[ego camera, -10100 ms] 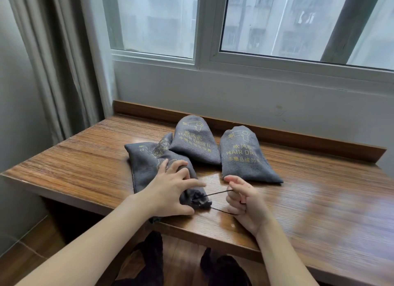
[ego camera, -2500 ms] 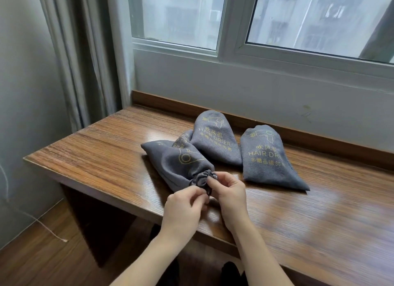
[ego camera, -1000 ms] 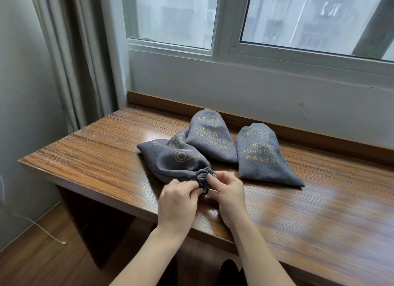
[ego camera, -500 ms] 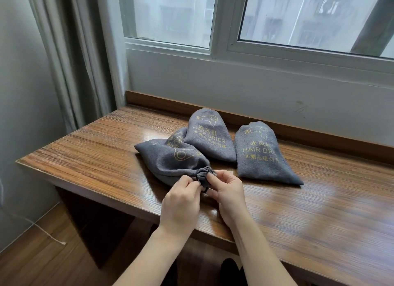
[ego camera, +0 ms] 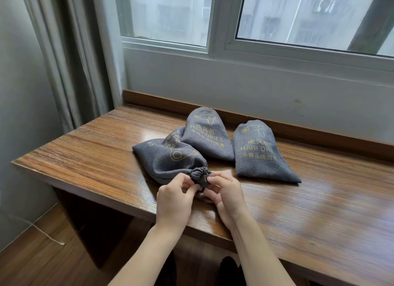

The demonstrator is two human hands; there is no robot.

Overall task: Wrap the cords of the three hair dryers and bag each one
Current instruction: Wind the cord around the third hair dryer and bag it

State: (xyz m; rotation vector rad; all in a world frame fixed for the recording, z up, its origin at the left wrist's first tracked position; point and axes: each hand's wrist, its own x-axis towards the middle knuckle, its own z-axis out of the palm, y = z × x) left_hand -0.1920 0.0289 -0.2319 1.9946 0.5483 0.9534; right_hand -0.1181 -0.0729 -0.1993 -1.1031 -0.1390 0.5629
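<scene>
The wooden desk runs under the window, glossy and probably a little slick under cloth. On it lie three grey drawstring bags. The far bag sits at about twelve o'clock from the hands, the right bag at about two o'clock; both lie flat and look filled. The near bag stretches away toward ten o'clock, its far end tucked against the far bag.

The fabric looks soft and limp, so it likely gives no firm hold by itself. The lump inside seems to give the weight, which is probably moderate, and its hard shell should stand handling. Lifting by the body under that lump seems safer than by the neck.

The gathered mouth of the near bag is bunched tight, the natural grip point. The left hand and right hand both pinch there, fingers curled, around a thin dark drawstring. It looks thin and fiddly, and needs fingertip work.
</scene>
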